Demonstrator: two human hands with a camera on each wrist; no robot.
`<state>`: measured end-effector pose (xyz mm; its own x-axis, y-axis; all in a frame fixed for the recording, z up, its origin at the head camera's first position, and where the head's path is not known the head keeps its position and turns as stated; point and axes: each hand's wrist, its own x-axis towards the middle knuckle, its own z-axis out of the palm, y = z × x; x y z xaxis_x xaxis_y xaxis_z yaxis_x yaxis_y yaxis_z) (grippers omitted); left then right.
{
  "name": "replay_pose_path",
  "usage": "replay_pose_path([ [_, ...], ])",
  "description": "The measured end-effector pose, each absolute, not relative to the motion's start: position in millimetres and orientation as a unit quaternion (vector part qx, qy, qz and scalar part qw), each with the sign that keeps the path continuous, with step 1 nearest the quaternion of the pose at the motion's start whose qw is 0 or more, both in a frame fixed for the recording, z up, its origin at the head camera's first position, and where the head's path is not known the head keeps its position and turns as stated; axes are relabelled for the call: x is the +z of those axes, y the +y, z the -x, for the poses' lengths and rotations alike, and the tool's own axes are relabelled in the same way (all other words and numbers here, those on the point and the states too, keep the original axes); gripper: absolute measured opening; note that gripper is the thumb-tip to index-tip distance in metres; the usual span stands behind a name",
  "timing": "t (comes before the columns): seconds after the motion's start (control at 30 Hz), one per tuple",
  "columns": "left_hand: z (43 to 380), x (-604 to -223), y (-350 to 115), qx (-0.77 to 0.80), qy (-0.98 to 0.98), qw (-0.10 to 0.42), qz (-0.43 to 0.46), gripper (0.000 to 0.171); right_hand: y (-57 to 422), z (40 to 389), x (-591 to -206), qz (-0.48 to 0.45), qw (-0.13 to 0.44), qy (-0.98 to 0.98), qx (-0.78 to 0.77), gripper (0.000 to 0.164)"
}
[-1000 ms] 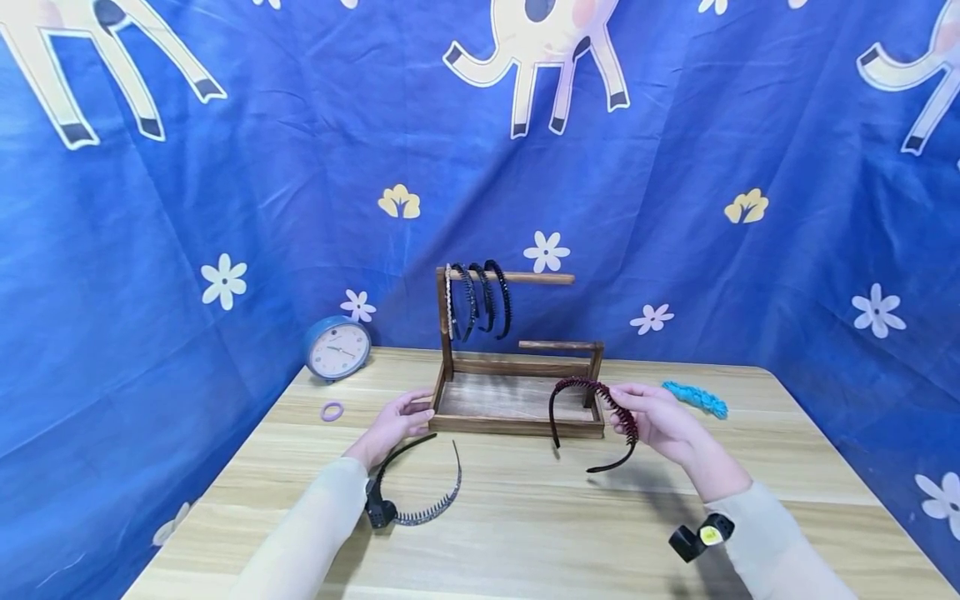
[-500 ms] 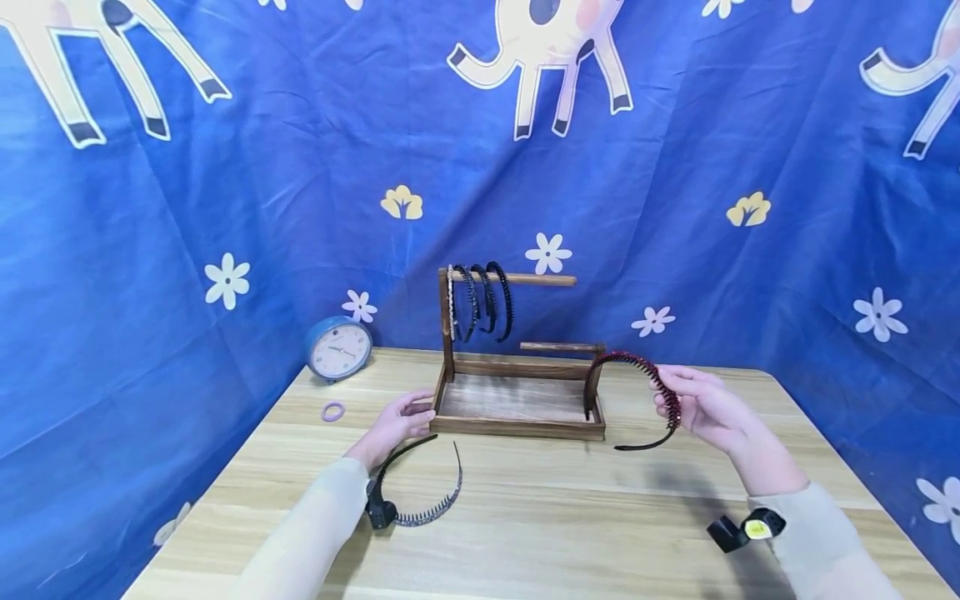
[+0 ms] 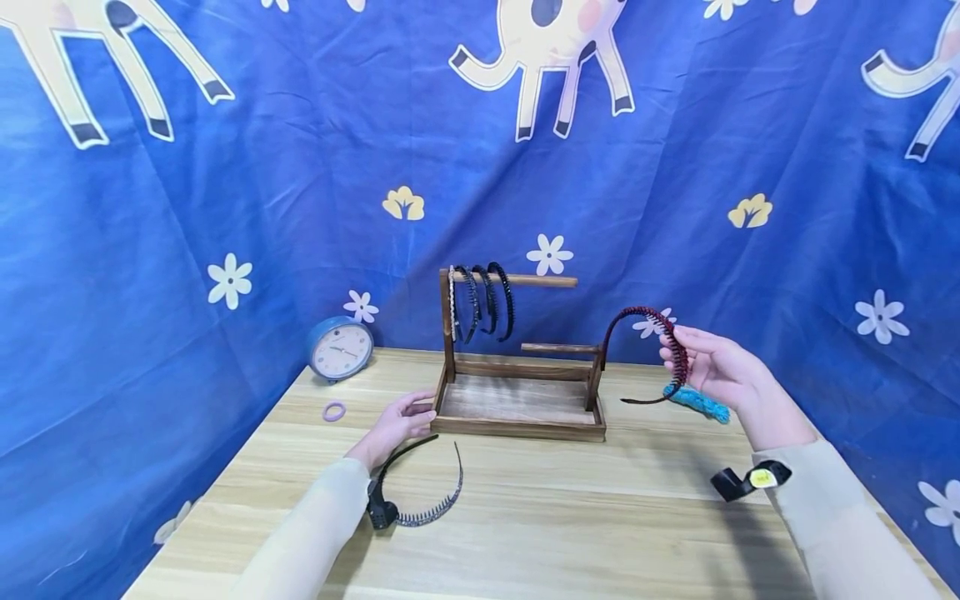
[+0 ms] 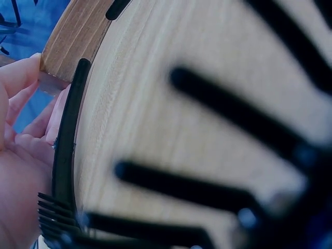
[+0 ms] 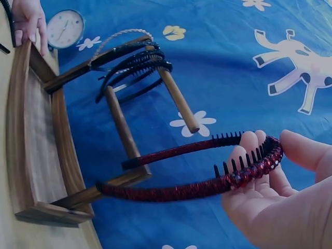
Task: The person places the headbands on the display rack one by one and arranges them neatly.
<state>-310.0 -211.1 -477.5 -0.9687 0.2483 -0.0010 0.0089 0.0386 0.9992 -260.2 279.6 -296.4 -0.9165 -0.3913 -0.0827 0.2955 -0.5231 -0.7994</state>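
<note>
My right hand (image 3: 723, 371) pinches a dark red, toothed headband (image 3: 642, 311) between thumb and fingers. It is raised off the table, by the right end of a wooden headband stand (image 3: 517, 428), with its open ends facing left. In the right wrist view the headband (image 5: 161, 194) overlaps the stand's lower bar; I cannot tell whether they touch. My left hand (image 3: 397, 425) holds the tray's front left corner, thumb at the front and fingers along the side. On the stand's upper bar (image 3: 547, 281) hang several headbands (image 3: 504, 304), mostly black, with a pale beaded one leftmost.
Close to my left wrist lies a black headband with glittery teeth (image 3: 427, 518). A purple ring (image 3: 333, 411) and a blue round clock (image 3: 341, 348) are at the left. Behind my right hand is a turquoise braided piece (image 3: 699, 403). Blue patterned cloth (image 3: 480, 192) surrounds the table.
My right hand has lifted the dark red headband up and to the right, from in front of the tray to beside the lower bar. The left hand stays at the tray corner.
</note>
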Motion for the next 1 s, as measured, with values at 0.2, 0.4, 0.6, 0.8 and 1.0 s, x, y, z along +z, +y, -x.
replay_pose_path([
  [0.2, 310.3, -478.7, -211.9, 0.690, 0.713, 0.090, -0.085, 0.052, 275.1, 271.6, -282.5, 0.035, 0.190, 0.425, -0.884, 0.021],
  [0.4, 310.1, -478.6, -211.1, 0.695, 0.708, 0.092, -0.086, 0.053, 266.7, 282.7, -268.6, 0.017, 0.175, 0.396, -0.901, 0.024],
  [0.6, 308.9, -477.0, -210.7, 0.695, 0.707, 0.092, -0.087, 0.051, 258.8, 295.6, -261.1, 0.022, 0.150, 0.422, -0.894, 0.024],
  [0.8, 308.7, -477.4, -211.1, 0.692, 0.710, 0.094, -0.089, 0.051, 250.2, 311.1, -262.8, 0.022, 0.120, 0.443, -0.888, 0.029],
  [1.0, 310.2, -477.8, -210.4, 0.693, 0.710, 0.092, -0.089, 0.051, 239.1, 325.0, -263.7, 0.002, 0.093, 0.437, -0.895, 0.031],
])
